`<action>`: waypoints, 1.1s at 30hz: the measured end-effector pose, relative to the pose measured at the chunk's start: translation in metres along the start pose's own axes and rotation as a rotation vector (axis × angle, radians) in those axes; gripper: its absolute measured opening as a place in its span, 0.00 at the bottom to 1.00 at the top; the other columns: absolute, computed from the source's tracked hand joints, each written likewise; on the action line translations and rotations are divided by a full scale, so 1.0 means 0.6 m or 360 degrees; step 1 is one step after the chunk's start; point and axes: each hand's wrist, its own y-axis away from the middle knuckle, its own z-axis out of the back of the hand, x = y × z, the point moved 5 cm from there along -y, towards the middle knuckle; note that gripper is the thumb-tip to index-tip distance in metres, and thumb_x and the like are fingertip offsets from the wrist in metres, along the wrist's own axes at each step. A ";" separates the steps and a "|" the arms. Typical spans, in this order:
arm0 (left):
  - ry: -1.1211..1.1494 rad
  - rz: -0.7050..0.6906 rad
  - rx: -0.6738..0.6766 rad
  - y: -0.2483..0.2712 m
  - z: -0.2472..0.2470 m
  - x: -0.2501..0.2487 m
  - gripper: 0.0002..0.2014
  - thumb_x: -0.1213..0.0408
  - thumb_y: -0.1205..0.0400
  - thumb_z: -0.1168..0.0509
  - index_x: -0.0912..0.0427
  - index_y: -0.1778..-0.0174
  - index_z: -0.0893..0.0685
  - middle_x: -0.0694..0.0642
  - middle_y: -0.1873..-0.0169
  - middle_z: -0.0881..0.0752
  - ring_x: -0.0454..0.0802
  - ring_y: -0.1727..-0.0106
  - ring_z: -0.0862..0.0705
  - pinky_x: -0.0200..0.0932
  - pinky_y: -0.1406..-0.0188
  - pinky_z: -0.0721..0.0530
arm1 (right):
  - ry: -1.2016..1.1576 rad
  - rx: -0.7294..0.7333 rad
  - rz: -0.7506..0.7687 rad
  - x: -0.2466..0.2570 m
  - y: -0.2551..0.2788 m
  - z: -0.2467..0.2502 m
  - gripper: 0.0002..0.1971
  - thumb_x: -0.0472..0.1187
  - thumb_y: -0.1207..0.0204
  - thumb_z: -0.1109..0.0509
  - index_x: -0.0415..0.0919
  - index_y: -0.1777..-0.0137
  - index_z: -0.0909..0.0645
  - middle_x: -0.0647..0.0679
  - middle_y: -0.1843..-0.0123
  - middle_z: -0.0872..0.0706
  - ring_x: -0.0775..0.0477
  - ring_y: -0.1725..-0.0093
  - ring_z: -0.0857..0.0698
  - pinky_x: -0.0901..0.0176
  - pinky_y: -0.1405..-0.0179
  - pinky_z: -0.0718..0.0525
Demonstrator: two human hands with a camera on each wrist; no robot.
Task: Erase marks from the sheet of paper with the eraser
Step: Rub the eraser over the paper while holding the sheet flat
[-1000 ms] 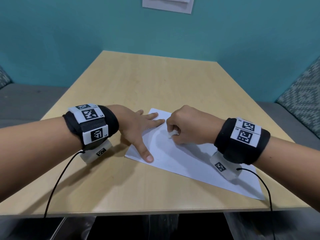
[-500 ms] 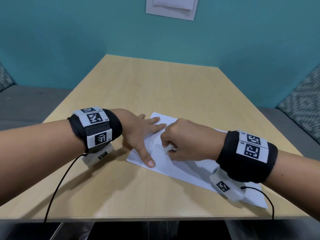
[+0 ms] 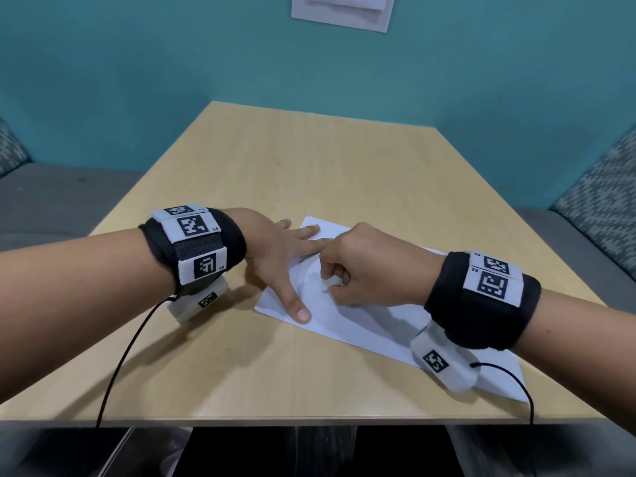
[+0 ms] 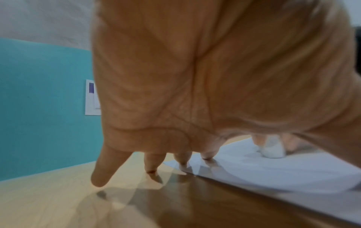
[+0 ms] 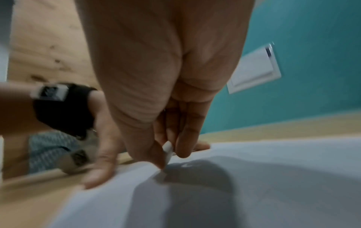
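2 hands on sheet of paper [image 3: 361, 325] | left hand [image 3: 275, 249] flat, fingers spread, pressing | right hand [image 3: 364, 273] pinching eraser [image 3: 328, 283] onto it

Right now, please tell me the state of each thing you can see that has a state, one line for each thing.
sheet of paper: flat on the table, pinned at its left end.
eraser: pinched, its tip on the sheet.
left hand: fingers spread and straight, pressing the sheet and table.
right hand: fingers curled, pinching the eraser.
marks: none can be made out.
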 end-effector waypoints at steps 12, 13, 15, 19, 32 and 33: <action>-0.0086 -0.0137 -0.0047 0.001 0.000 0.015 0.73 0.15 0.40 0.25 0.21 0.14 0.74 0.28 0.12 0.74 0.53 0.07 0.71 0.76 0.09 0.59 | 0.0022 -0.0098 -0.0196 -0.060 0.019 0.027 0.08 0.44 0.26 0.24 0.45 0.48 0.10 0.54 0.59 0.11 0.51 0.59 0.17 0.49 0.54 0.12; -0.0145 -0.0166 -0.0080 0.004 0.003 0.019 0.73 0.15 0.39 0.25 0.23 0.13 0.75 0.29 0.12 0.75 0.53 0.06 0.71 0.75 0.09 0.61 | 0.0039 -0.0106 -0.0238 -0.074 0.028 0.031 0.07 0.44 0.26 0.24 0.46 0.50 0.10 0.55 0.60 0.11 0.51 0.59 0.17 0.47 0.54 0.11; -0.0225 -0.0212 -0.0179 0.008 0.014 0.030 0.71 0.16 0.36 0.26 0.24 0.13 0.75 0.34 0.11 0.76 0.54 0.06 0.71 0.74 0.09 0.61 | 0.0030 -0.0052 -0.0317 -0.094 0.049 0.027 0.06 0.44 0.27 0.24 0.47 0.52 0.11 0.57 0.60 0.11 0.53 0.59 0.15 0.46 0.54 0.10; -0.0121 -0.0170 -0.0230 0.023 0.037 0.044 0.56 0.29 0.25 0.23 0.20 0.09 0.55 0.41 0.06 0.66 0.52 0.05 0.55 0.64 0.10 0.41 | -0.0068 0.0007 -0.0397 -0.094 0.091 0.012 0.08 0.46 0.29 0.23 0.50 0.50 0.10 0.59 0.60 0.11 0.58 0.59 0.13 0.49 0.55 0.08; -0.0011 -0.0279 -0.0379 0.028 -0.004 -0.025 0.61 0.17 0.37 0.25 0.39 0.09 0.36 0.41 0.22 0.34 0.48 0.21 0.30 0.57 0.25 0.20 | -0.0204 0.0077 -0.0227 -0.038 0.107 0.008 0.10 0.50 0.25 0.21 0.52 0.45 0.10 0.60 0.56 0.11 0.59 0.56 0.13 0.66 0.54 0.14; -0.0040 -0.0270 -0.0381 0.027 -0.008 -0.023 0.66 0.14 0.40 0.26 0.39 0.07 0.40 0.40 0.20 0.36 0.49 0.19 0.32 0.57 0.23 0.20 | -0.0208 0.0022 -0.0246 -0.046 0.094 0.016 0.10 0.49 0.25 0.20 0.52 0.45 0.10 0.60 0.56 0.10 0.59 0.56 0.13 0.63 0.53 0.12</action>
